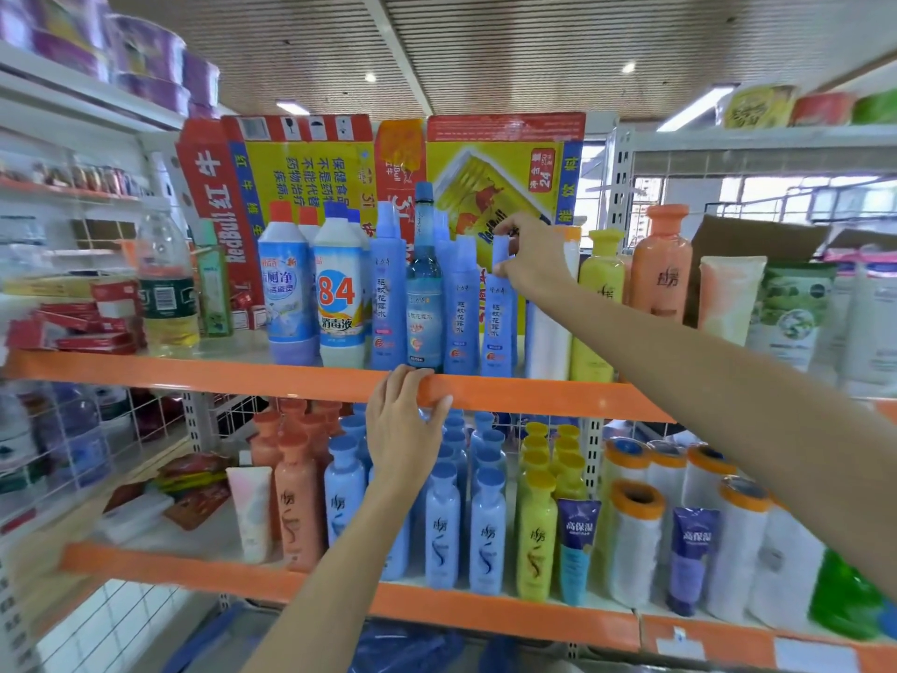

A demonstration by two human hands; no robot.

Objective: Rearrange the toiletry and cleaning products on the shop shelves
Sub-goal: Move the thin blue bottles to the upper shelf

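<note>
Centrally: right hand (pixel 531 257) grasps upright blue bottle (pixel 499 313) at its neck, frame centre; left hand (pixel 405 425) grips shelf edge (pixel 194 374) below.

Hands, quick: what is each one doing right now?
Left hand: fingers hooked over the orange shelf edge, holding no product.
Right hand: closed on the cap of a blue bottle standing on the shelf.

Right hand (pixel 534 257) gripping blue bottle (pixel 499 327)

On the upper shelf (pixel 194 369), a row of bottles (pixel 388 289) stands before a flattened carton (pixel 310 167); more bottles (pixel 441 522) fill the lower shelf (pixel 485 619).
</note>
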